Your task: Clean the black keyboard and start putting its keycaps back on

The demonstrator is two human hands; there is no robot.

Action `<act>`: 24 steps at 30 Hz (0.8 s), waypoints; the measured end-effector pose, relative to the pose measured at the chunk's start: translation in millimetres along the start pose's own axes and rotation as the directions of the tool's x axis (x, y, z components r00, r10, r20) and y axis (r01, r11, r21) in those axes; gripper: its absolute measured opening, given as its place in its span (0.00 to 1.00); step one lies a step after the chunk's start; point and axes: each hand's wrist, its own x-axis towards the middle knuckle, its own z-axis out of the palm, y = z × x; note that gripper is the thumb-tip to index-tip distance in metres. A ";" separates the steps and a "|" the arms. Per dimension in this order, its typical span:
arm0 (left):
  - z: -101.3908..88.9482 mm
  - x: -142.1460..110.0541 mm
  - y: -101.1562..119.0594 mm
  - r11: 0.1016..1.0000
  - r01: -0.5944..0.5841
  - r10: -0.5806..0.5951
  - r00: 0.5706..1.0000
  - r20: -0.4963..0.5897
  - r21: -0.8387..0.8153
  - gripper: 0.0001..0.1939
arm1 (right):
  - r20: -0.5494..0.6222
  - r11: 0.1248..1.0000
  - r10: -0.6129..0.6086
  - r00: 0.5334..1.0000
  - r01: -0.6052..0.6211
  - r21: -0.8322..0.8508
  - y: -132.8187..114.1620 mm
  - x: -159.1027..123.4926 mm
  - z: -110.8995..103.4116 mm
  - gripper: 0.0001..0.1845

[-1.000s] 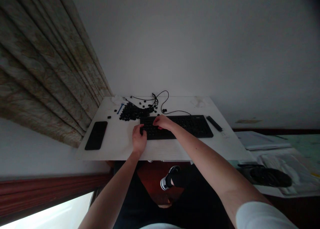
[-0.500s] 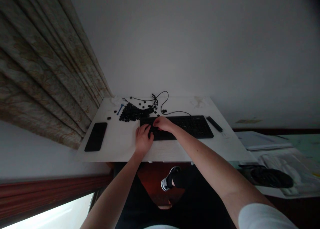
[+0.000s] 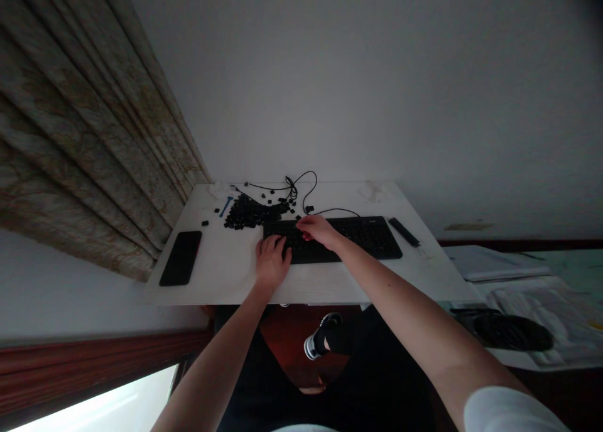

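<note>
A black keyboard (image 3: 358,237) lies across a white table (image 3: 226,275). My left hand (image 3: 271,260) rests on the keyboard's left end with its fingers lying over the keys. My right hand (image 3: 319,228) sits on the keyboard's upper left part, fingers curled down onto the key rows; whether they pinch anything is hidden. A heap of loose black keycaps (image 3: 247,212) lies just beyond the keyboard's left end. A small blue tool (image 3: 226,205) lies left of the heap.
A black phone (image 3: 181,265) lies near the table's left edge. A black cable (image 3: 301,190) coils at the back. A slim black bar (image 3: 403,232) lies right of the keyboard. Curtains (image 3: 94,143) hang at left. A low surface with papers (image 3: 509,294) stands at right.
My left hand has slid right from the keyboard's left edge onto its keys. My right hand has shifted a little right and toward the back along the top rows.
</note>
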 end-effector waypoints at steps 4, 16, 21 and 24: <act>1.8 0.1 5.1 0.999 -0.010 0.010 1.000 0.019 0.032 0.19 | -0.008 0.985 -0.073 0.997 0.071 -0.159 8.3 -4.6 -7.9 0.04; 2.3 -0.3 6.2 1.000 0.010 -0.010 1.000 0.008 -0.020 0.19 | 0.014 0.969 -0.069 0.998 0.070 -0.238 16.4 -6.0 -5.2 0.03; 3.1 0.0 5.4 1.000 0.010 -0.010 1.000 0.008 -0.012 0.18 | 0.008 0.918 -0.103 0.995 0.099 -0.384 13.0 -6.3 -5.3 0.04; 2.2 -0.4 5.7 1.000 0.004 -0.004 1.000 0.004 0.005 0.17 | 0.003 0.901 -0.102 0.995 0.094 -0.424 12.0 -6.3 -5.4 0.04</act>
